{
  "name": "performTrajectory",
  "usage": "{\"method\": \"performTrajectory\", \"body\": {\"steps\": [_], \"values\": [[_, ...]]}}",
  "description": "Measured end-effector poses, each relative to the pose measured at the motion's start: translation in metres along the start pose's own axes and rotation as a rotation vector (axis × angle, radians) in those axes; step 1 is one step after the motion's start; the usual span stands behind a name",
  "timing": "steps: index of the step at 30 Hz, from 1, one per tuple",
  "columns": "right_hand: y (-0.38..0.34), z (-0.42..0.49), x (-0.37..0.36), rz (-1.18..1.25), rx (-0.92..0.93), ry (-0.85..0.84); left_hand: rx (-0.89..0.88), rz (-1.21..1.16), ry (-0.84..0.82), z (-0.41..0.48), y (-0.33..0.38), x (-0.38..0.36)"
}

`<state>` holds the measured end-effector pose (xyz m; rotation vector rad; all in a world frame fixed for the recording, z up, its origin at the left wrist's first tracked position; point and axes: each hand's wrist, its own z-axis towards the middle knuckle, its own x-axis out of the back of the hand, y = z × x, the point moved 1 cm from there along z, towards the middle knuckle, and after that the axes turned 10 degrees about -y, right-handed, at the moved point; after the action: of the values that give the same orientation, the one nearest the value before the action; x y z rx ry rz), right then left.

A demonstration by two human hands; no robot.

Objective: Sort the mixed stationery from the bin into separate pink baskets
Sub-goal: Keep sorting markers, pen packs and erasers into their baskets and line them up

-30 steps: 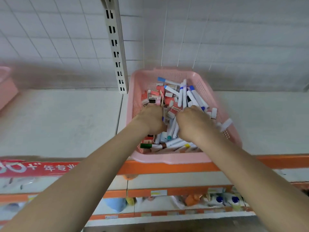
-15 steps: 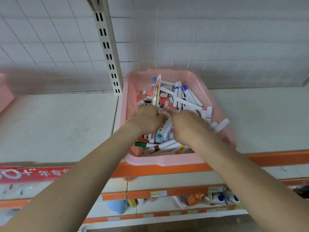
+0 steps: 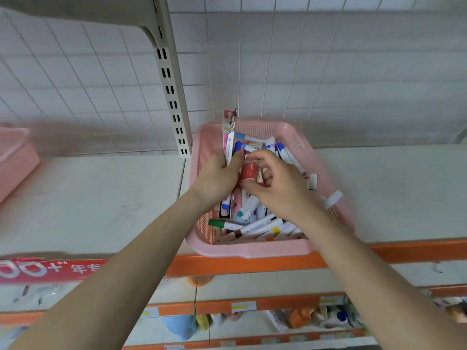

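Observation:
A pink bin [image 3: 252, 250] full of mixed markers and small red and white packets stands on the shelf at the centre. Over it, my left hand [image 3: 217, 179] grips a flat printed packet [image 3: 229, 133] that sticks upright, together with a blue-capped marker [image 3: 237, 147]. Just to the right, my right hand [image 3: 275, 183] pinches a small red packet [image 3: 249, 171] between thumb and fingers. Several white markers with green, brown and yellow caps [image 3: 252, 227] lie at the bin's near end.
Another pink basket [image 3: 15, 157] sits at the far left of the same white shelf [image 3: 88, 198]. A slotted metal upright [image 3: 171, 97] rises just left of the bin. An orange shelf edge [image 3: 404, 248] runs along the front, with stocked shelves below.
Both hands have lifted out of the pile. The left now holds the flat packet and a blue-capped marker higher up, and the right has come up pinching a red packet.

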<state>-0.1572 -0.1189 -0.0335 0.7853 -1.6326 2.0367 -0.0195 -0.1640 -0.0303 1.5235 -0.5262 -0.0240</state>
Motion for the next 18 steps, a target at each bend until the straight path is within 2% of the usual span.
{"method": "performTrajectory", "body": {"steps": [2,7,11,15,18], "values": [[-0.003,-0.001,0.002,0.054,0.027,0.003,0.003,-0.124,-0.042,-0.007,0.004,-0.001],[-0.005,-0.002,0.004,0.119,0.069,-0.006,0.070,-0.258,-0.074,-0.019,0.008,-0.001],[-0.007,-0.002,0.002,0.066,0.095,-0.028,0.121,-0.364,-0.057,-0.023,0.011,0.004],[-0.016,-0.003,0.003,0.065,0.085,-0.014,0.103,-0.461,-0.061,-0.030,0.015,0.013],[-0.027,-0.004,-0.001,-0.031,0.053,0.001,0.060,-0.562,-0.057,-0.043,0.015,0.034]]}}
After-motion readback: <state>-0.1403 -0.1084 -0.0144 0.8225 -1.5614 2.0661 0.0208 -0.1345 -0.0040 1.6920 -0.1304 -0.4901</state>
